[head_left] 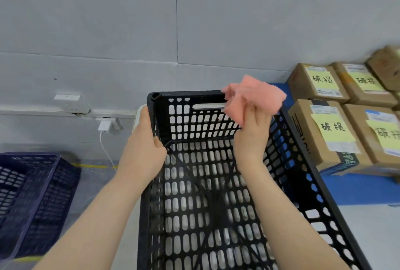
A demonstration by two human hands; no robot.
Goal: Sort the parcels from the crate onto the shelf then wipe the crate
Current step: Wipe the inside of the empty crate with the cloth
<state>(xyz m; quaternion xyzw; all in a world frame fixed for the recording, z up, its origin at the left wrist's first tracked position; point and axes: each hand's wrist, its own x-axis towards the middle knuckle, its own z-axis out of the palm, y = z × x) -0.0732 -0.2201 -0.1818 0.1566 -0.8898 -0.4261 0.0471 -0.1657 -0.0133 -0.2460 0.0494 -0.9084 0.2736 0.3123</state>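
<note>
- Over on the left, a dark blue crate (32, 200) sits low on the floor, well apart from the black one.
- On the grey wall there is a white socket (71, 103), and a white charger (104, 127) with a cord hangs below it.
- The left hand (142, 153) holds the left wall of the black crate (205, 204). Its fingers are curled over the rim and the thumb is inside.
- The black crate is in the middle, full of holes, with nothing lying in it.
- The right hand (253, 137) is up above the far end of the crate. Its fingers are pinching a pink cloth (253, 96), which is bunched up and sticks out above the hand.
- On the right, brown boxes (324, 127) stand close together on a blue shelf (357, 187), just beside the crate. They have yellow notes (331, 128) with black writing.
</note>
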